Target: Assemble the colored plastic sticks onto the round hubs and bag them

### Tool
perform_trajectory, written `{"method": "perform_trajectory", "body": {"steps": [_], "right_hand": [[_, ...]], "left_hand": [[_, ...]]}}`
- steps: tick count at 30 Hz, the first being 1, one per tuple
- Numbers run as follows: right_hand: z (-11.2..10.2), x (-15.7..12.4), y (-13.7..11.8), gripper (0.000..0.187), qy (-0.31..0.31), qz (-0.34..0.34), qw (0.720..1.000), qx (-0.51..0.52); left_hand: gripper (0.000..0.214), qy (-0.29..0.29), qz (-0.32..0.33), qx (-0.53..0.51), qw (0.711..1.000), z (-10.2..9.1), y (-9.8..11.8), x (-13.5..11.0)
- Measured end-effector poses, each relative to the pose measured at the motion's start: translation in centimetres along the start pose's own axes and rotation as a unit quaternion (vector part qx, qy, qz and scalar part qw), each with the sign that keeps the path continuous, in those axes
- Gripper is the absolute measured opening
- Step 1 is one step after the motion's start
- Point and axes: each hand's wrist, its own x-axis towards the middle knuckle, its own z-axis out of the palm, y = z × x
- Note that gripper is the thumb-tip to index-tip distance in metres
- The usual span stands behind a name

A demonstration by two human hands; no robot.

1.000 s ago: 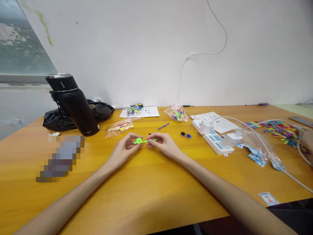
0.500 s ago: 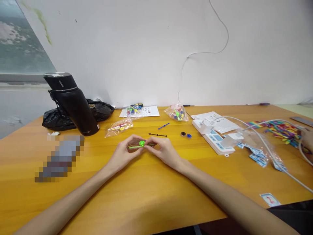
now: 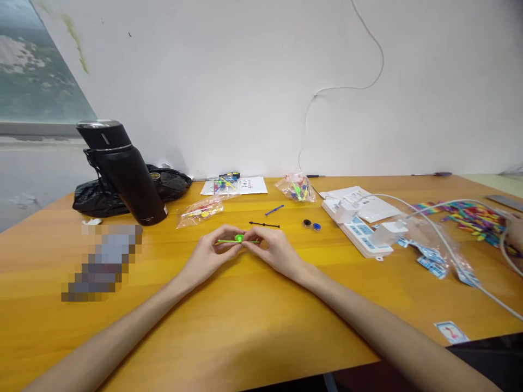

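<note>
Green disc [image 3: 238, 238] and green rod [image 3: 224, 240] are pinched together in the grip of my left hand [image 3: 206, 253] and right hand [image 3: 277, 251], over the surface [image 3: 220, 321], nearer me than the black rod [image 3: 265, 224]. I seem to be joining them; next calls for a straight, even press.

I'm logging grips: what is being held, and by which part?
The right hand pinches the green plastic pointer near its middle, beside the green disc; the left hand is at the disc, its exact contact hidden.
</note>
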Motion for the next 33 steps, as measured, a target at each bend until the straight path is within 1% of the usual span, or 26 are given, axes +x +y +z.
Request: {"method": "perform_trajectory", "body": {"steps": [8, 13, 25, 27, 31, 33], "right_hand": [[0.2, -0.1, 0.1, 0.007, -0.001, 0.013, 0.999, -0.035], [0.3, -0.1, 0.0, 0.014, 0.007, 0.036, 0.999, -0.041], [0.3, -0.2, -0.5, 0.014, -0.021, 0.042, 0.998, -0.04], [0.3, -0.2, -0.5, 0.015, -0.021, 0.047, 0.998, -0.037], [0.2, -0.1, -0.3, 0.017, -0.027, 0.053, 0.997, -0.045], [0.0, -0.1, -0.4, 0.018, -0.036, 0.048, 0.996, -0.063]], "left_hand": [[0.026, 0.004, 0.0, 0.015, 1.0, -0.2, 0.0, 0.1], [0.027, 0.005, -0.008, 0.038, 0.999, -0.3, 0.5, 0.1], [0.019, -0.007, 0.006, 0.111, 0.994, -0.7, 0.6, 0.1], [0.022, -0.005, -0.002, 0.095, 0.995, -0.6, 0.4, 0.0], [0.036, 0.014, -0.035, 0.004, 0.999, -0.6, -0.2, 0.3], [0.037, 0.027, -0.04, -0.017, 0.999, -0.7, -0.6, 0.5]]}}
